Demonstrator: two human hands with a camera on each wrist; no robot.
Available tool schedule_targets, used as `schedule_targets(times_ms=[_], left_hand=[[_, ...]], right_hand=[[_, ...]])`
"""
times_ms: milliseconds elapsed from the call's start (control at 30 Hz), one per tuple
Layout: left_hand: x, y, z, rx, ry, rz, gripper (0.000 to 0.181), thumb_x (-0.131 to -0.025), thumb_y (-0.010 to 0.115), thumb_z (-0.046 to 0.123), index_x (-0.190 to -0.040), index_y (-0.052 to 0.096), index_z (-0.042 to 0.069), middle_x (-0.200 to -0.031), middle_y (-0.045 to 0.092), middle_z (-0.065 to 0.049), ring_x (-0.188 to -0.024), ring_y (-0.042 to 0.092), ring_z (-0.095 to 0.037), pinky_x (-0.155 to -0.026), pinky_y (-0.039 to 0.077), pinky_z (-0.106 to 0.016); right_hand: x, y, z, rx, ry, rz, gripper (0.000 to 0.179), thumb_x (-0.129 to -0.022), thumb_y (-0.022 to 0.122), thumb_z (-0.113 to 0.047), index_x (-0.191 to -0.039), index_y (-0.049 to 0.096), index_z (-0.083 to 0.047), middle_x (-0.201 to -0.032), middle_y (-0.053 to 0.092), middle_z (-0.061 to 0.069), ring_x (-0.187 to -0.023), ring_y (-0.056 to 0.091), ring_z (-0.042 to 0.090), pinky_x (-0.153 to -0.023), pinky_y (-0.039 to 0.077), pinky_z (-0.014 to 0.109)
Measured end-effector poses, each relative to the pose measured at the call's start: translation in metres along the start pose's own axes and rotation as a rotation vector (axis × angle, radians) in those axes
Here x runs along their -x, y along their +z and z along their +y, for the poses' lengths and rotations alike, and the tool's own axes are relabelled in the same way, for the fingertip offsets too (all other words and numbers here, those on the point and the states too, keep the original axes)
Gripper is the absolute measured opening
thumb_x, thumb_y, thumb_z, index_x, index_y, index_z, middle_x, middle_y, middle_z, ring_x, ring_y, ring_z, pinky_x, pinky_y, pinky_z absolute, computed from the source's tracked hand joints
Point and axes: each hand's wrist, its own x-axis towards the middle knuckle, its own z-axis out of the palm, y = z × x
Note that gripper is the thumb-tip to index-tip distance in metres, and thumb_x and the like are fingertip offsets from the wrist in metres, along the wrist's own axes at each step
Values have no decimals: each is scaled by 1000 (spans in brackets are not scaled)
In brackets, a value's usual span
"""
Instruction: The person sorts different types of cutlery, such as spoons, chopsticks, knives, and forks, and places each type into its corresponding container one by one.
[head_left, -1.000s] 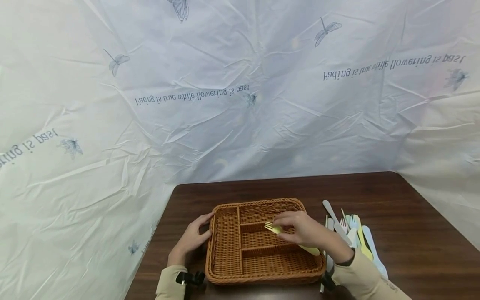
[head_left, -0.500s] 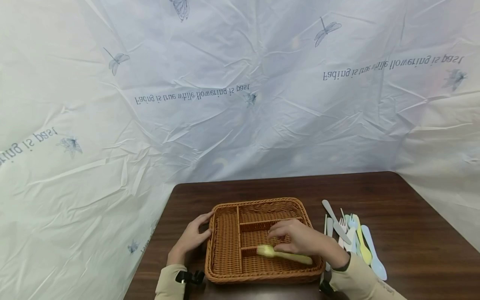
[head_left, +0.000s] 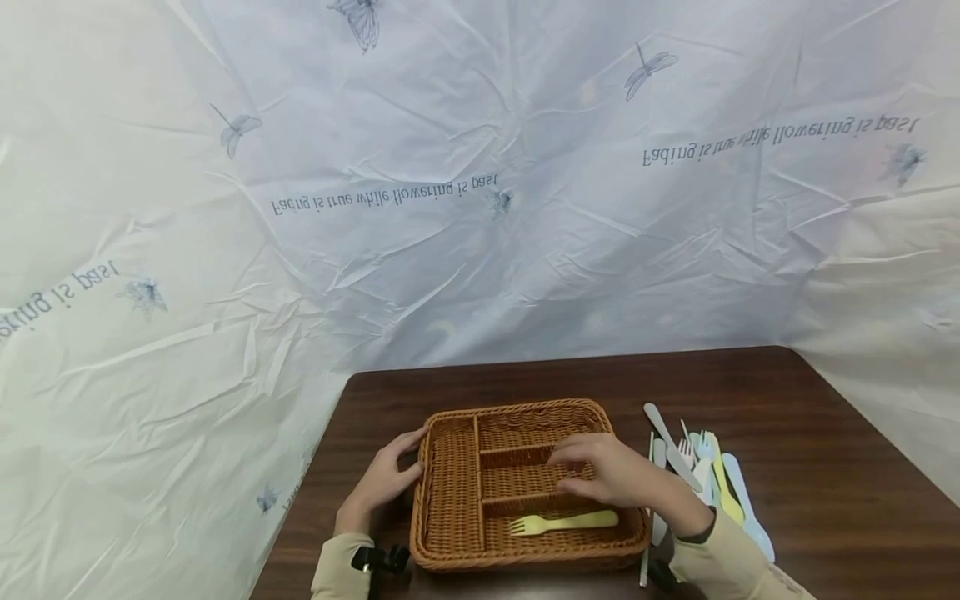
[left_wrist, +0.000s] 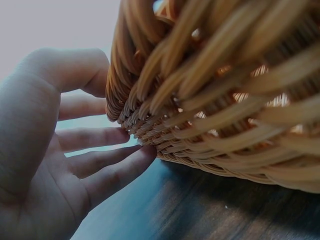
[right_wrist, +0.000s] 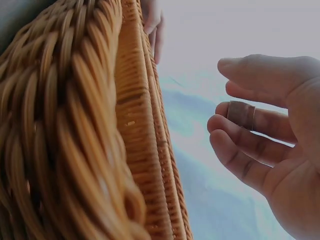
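A brown wicker basket (head_left: 525,560) with dividers stands on the dark table. In its front right compartment lies a yellow fork (head_left: 564,522), tines to the left. My left hand (head_left: 381,479) rests at the basket's left side; in the left wrist view its nearly straight fingertips (left_wrist: 142,156) touch the woven wall. Over the right part of the basket hovers my right hand (head_left: 611,473), holding nothing, its fingers loosely bent and apart. The right wrist view has that right hand (right_wrist: 265,135) clear of the rim, with something brownish banded round one finger.
Right of the basket lies a loose pile of plastic cutlery: a grey knife (head_left: 671,446), a yellow spoon (head_left: 726,492), a pale blue spoon (head_left: 750,508) and several forks. A white printed cloth (head_left: 525,275) hangs behind the wooden table (head_left: 825,467).
The yellow fork went from my right hand into the front right compartment, where it was let go. My right hand then rose slightly away from it. The left hand stayed at the basket's side.
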Motion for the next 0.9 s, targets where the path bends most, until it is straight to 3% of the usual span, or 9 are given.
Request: schedule_targets(times_ms=[233, 400, 667, 900], left_hand=[[0, 0, 0, -6, 3, 5, 59, -91, 63, 13, -147, 46, 15, -140, 53, -6, -121, 57, -28, -100, 45, -53], [0, 0, 1, -5, -1, 0, 58, -91, 64, 13, -147, 46, 15, -140, 53, -6, -122, 57, -27, -101, 44, -53], [2, 0, -2, 19, -6, -6, 58, -92, 65, 17, -147, 45, 15, -141, 52, -6, -123, 56, -27, -102, 43, -54], [1, -1, -1, 32, 10, -6, 58, -92, 64, 15, -147, 45, 13, -141, 52, -8, -123, 56, -31, -100, 44, -55]], right_hand=[[7, -9, 8, 19, 113, 45, 30, -92, 67, -32, -120, 68, -20, -117, 67, -1, -102, 66, 18, -79, 56, 32], [13, -15, 15, -1, 156, 93, 34, -90, 70, -27, -121, 67, -14, -110, 68, -2, -87, 66, 13, -70, 55, 29], [24, -21, 31, 91, 201, 233, 35, -85, 76, -21, -117, 68, -13, -92, 64, -8, -71, 56, 2, -57, 45, 19], [37, -34, 45, 175, 265, 328, 37, -81, 78, -16, -117, 68, -10, -89, 66, -2, -73, 60, 7, -59, 50, 24]])
